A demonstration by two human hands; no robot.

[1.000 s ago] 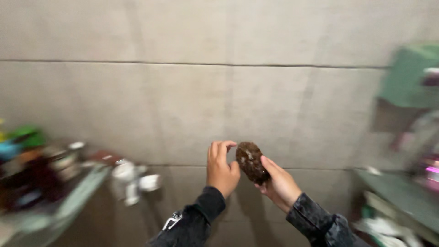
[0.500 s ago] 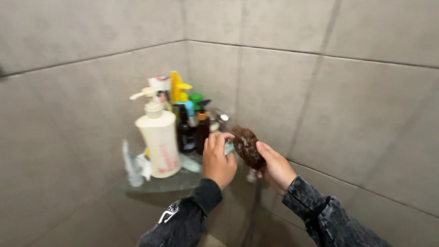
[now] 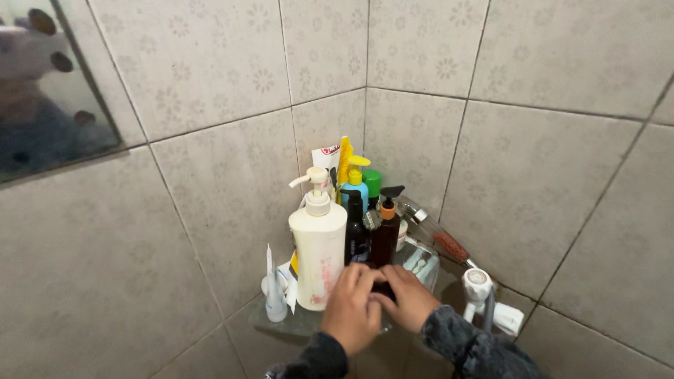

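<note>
My left hand [image 3: 354, 309] and my right hand [image 3: 407, 298] are pressed together, fingers curled, at the front of a glass corner shelf [image 3: 281, 323]. A dark sliver of the brown fibrous lump [image 3: 382, 288] shows between the fingers; the rest is hidden under the hands. The hands sit right in front of a dark brown pump bottle [image 3: 385, 238] and next to a tall cream pump bottle [image 3: 318, 253]. Both sleeves are dark.
The shelf is crowded with several bottles, a black one [image 3: 356, 231] and coloured caps behind. A white upright tool [image 3: 270, 288] stands at its left end. A white tap fitting [image 3: 477, 284] juts from the right wall. Tiled walls meet in the corner; a frosted pane [image 3: 49, 105] is upper left.
The view swung left to the corner shelf. Both hands carried the brown lump down and forward from mid-air onto the shelf's front, where they now cover it.
</note>
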